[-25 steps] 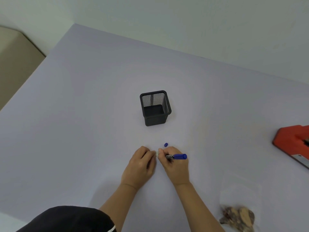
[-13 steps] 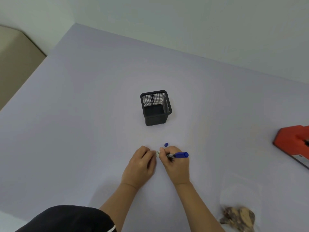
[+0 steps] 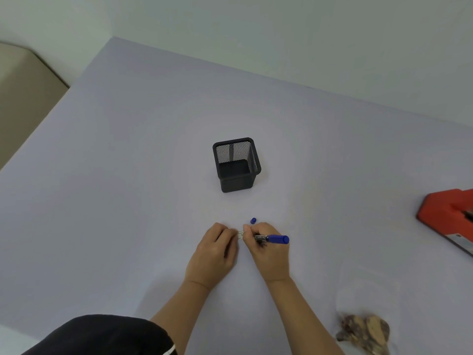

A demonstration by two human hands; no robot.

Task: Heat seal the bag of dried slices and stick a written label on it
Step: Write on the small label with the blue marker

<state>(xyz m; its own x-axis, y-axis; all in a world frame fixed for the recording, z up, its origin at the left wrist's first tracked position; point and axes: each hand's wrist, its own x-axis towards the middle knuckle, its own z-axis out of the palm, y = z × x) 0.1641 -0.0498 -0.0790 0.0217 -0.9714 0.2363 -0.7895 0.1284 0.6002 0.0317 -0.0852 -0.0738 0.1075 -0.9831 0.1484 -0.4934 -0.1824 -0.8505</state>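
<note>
A small white label (image 3: 240, 234) lies on the lilac table (image 3: 128, 190), mostly hidden between my hands. My left hand (image 3: 215, 254) presses down on its left end with curled fingers. My right hand (image 3: 267, 249) grips a blue marker (image 3: 273, 238), tip down on the label, blue end pointing right. The marker's blue cap (image 3: 253, 220) lies on the table just beyond my right hand. A clear bag of dried slices (image 3: 366, 316) lies flat at the lower right, the brown slices bunched at its near end. The red heat sealer (image 3: 450, 219) sits at the right edge.
A black mesh pen holder (image 3: 236, 163), with nothing inside, stands in the middle of the table beyond my hands. The pale wall runs along the table's far edge. A beige surface (image 3: 23, 93) shows past the left edge. My dark sleeve is at the bottom left.
My right hand and the marker shifted slightly to the right along the label. The left hand has stayed in place on the label.
</note>
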